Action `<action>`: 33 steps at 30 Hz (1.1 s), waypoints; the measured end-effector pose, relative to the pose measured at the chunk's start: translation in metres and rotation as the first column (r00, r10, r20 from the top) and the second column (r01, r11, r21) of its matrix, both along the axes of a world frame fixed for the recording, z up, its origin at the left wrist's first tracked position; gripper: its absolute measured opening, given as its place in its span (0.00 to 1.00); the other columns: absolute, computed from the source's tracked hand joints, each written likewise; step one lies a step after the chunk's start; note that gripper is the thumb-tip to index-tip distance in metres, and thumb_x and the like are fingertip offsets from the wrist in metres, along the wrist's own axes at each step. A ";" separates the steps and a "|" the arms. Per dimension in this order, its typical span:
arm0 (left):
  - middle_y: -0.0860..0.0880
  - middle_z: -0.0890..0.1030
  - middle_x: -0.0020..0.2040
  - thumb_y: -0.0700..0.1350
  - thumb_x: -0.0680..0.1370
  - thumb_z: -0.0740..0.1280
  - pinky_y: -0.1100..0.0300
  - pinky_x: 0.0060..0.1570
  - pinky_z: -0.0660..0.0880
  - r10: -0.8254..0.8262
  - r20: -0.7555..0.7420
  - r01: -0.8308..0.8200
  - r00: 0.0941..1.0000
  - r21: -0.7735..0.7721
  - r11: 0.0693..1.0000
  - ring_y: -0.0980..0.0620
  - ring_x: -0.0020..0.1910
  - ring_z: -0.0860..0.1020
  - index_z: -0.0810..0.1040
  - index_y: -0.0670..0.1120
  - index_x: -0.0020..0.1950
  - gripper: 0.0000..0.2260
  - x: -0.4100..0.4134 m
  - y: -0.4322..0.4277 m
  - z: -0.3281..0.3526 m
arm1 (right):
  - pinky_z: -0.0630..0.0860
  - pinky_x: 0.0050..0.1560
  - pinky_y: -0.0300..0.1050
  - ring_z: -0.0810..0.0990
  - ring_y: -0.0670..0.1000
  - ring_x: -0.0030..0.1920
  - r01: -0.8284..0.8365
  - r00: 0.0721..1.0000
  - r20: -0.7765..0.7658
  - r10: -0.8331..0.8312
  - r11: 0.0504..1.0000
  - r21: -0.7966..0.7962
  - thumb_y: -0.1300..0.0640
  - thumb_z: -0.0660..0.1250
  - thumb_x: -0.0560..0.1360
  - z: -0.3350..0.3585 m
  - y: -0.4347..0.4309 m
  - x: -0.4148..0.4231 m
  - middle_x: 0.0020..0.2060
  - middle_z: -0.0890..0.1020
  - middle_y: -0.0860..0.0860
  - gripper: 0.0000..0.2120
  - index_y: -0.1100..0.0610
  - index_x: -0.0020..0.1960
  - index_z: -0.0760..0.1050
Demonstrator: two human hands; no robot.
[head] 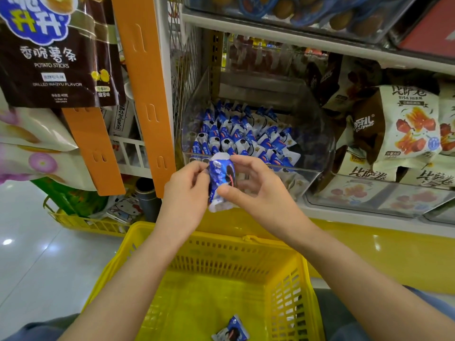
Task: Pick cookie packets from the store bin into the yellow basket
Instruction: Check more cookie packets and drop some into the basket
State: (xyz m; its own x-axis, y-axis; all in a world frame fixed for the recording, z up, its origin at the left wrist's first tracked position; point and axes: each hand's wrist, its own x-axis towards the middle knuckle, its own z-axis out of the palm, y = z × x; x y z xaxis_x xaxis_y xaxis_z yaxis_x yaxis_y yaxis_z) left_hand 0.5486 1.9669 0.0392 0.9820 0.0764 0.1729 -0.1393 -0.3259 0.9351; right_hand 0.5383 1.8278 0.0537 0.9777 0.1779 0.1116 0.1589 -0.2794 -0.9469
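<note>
Retail shop, snack aisle: white shelves (270, 33) carry clear bins (302, 169) full of small cookie packets (246, 134), with stacked snack bags (408, 124) beside them. A potato sticks bag (54, 57) with printed flavour and weight text hangs by an orange display strip (147, 94) at the shelf end. Yellow shopping basket (221, 244) in front, second basket (81, 223) holding goods on the glossy tiled floor (37, 267).

The brown hanging bag (56, 57) reads "香脆薯条", "POTATO STICKS" and "GRILLED WAGYU FLAVOR", the white-and-brown bags (408, 124) at right carry "比萨卷", and print on the blue cookie packets (246, 136) is too small to read.
</note>
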 end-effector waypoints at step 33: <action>0.55 0.80 0.35 0.52 0.79 0.60 0.72 0.29 0.72 -0.208 -0.236 0.125 0.949 -0.322 0.938 0.63 0.31 0.77 0.75 0.43 0.48 0.12 -0.008 -0.010 0.009 | 0.74 0.34 0.33 0.78 0.43 0.36 0.192 0.946 0.298 -0.128 0.961 -0.199 0.56 0.66 0.75 0.003 -0.007 -0.001 0.33 0.79 0.43 0.04 0.49 0.42 0.78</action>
